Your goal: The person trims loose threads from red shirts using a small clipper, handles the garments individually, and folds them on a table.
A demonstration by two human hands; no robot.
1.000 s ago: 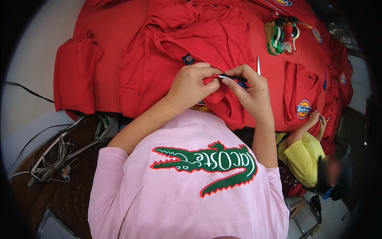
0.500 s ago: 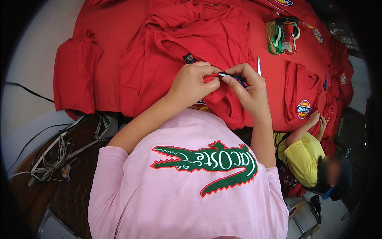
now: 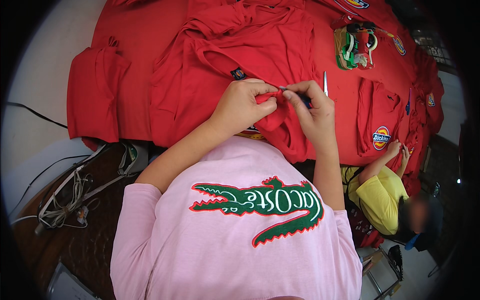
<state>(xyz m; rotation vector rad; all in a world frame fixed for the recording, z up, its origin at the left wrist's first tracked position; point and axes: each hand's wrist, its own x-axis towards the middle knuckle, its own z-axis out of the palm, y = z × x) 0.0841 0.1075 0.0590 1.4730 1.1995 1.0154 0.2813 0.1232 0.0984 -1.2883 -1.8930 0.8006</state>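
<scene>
In the upper middle, our left grip [image 3: 245, 103] pinches cloth [image 3: 272, 120], our right grip [image 3: 316, 107] holds a tool [image 3: 283, 88]; we should pull the cloth tight.

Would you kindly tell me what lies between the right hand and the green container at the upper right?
In the head view, a slim, pointed, silvery blade lies on the red cloth between the right hand and the green container.

Shirt [image 3: 200, 100] on cloth [image 3: 345, 117] — basket [image 3: 345, 61] right, cables [image 3: 57, 214] left
</scene>
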